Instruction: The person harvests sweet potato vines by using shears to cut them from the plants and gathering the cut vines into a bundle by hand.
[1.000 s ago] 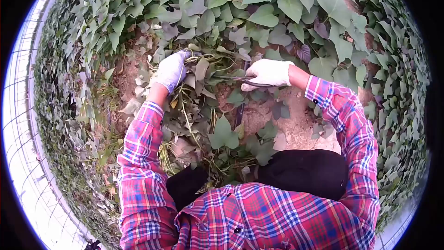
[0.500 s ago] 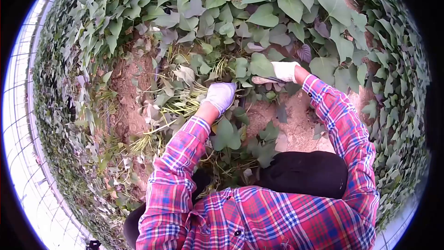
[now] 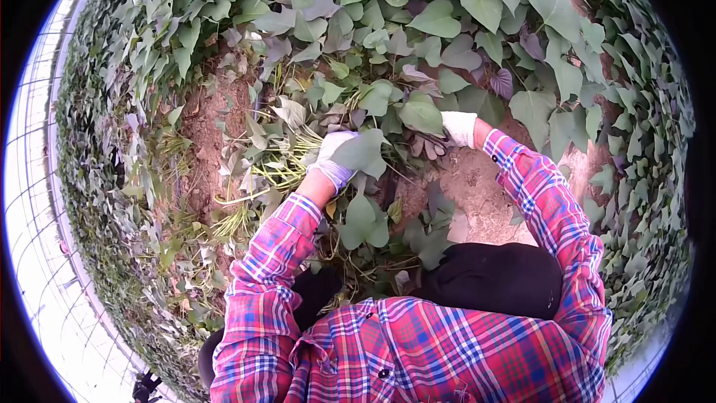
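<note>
My left hand (image 3: 333,155), in a pale glove, is closed round a bunch of cut leafy vine stems (image 3: 287,168) that point out to the left. A broad green leaf (image 3: 362,152) covers part of its fingers. Across from it, my right hand (image 3: 459,128) reaches in among the growing vines, also gloved in white with darker fingers. Those fingers look curled at the base of the plants, partly behind a leaf (image 3: 421,113). What they grip is hidden.
Dense heart-shaped foliage (image 3: 440,19) fills the far side and both flanks. Bare reddish soil (image 3: 477,186) shows before my dark-clad knee (image 3: 492,280), and another soil strip (image 3: 209,157) runs at left. A wire mesh fence (image 3: 33,254) borders the far left.
My left hand has shifted slightly left, and a large leaf now lies over it. My right hand has moved a little down and left, its fingers now bent more downward among the stems.
</note>
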Available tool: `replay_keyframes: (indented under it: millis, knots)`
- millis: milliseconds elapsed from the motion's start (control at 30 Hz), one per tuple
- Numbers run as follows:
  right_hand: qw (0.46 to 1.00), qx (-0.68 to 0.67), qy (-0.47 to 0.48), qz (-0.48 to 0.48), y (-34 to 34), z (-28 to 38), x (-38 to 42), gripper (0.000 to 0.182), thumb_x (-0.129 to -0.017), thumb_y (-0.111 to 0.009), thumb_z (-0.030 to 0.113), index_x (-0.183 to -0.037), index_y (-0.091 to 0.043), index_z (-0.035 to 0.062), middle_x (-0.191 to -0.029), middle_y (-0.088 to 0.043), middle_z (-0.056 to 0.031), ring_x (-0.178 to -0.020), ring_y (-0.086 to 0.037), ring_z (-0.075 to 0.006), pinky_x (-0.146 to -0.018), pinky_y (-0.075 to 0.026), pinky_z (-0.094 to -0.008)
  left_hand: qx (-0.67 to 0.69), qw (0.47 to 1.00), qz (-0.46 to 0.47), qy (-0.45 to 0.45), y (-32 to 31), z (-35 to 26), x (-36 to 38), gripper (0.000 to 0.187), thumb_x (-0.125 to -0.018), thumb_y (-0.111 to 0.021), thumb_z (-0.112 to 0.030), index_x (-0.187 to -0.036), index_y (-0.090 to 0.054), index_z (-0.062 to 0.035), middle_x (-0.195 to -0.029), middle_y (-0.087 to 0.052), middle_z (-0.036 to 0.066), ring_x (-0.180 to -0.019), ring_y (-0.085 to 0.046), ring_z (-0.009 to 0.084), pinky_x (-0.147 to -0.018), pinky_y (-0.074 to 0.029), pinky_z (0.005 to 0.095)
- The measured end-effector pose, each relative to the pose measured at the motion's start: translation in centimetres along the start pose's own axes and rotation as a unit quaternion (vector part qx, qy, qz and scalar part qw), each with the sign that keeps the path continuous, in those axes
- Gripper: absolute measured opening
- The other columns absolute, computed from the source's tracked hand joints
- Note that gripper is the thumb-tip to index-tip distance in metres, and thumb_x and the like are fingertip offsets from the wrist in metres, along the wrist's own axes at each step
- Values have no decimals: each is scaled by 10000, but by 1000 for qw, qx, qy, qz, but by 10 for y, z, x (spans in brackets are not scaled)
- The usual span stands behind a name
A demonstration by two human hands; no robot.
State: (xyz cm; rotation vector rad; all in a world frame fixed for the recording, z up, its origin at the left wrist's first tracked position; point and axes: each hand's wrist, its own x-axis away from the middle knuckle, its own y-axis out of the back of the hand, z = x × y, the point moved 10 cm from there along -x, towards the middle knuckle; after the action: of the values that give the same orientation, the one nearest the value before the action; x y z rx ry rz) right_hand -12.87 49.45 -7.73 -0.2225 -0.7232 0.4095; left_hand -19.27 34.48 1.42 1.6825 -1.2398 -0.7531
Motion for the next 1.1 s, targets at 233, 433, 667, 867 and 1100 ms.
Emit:
replay_keyframes:
  millis: [233, 433, 667, 867, 1100]
  knots:
    - [994, 31, 71, -83, 5, 3, -25, 352, -884, -572, 68, -1217, -462, 48, -1039, -602, -82, -883, -589, -162, -759, -493, -278, -112, 987, 80, 81, 7, -4, -7, 167, -738, -552, -70, -883, -628, -99, -638, -615, 123, -580, -623, 295, -511, -484, 406]
    - [995, -43, 75, -55, -10, 14, -12, 167, -928, -529, 122, -1076, -522, 44, -766, -567, -63, -620, -551, -149, -547, -450, -266, -126, 986, 81, 76, -1, -5, -5, 141, -772, -541, -80, -866, -640, -115, -628, -621, 110, -557, -626, 276, -491, -485, 383]
    - [990, -134, -11, 39, -18, -12, -19, 246, -970, -413, 205, -1092, -555, 45, -772, -660, -119, -512, -574, -156, -429, -416, -249, -83, 987, 96, 95, -2, 3, -2, 213, -688, -578, -50, -886, -642, -95, -662, -627, 131, -617, -627, 321, -545, -493, 432]
    - [1000, 8, -5, -14, -30, 18, 15, 368, -948, -359, 305, -1089, -538, 17, -785, -667, -150, -532, -609, -181, -420, -421, -251, -92, 982, 113, 122, 8, 9, 3, 144, -746, -560, -91, -853, -654, -110, -688, -638, 128, -659, -640, 318, -574, -504, 422]
    - [993, -53, 103, -31, -22, 3, -18, 297, -963, -411, 280, -1126, -510, 52, -806, -662, -153, -557, -621, -187, -429, -455, -260, -78, 984, 116, 114, 4, 6, 2, 238, -700, -597, -81, -930, -657, -99, -698, -640, 138, -669, -635, 327, -599, -503, 428]
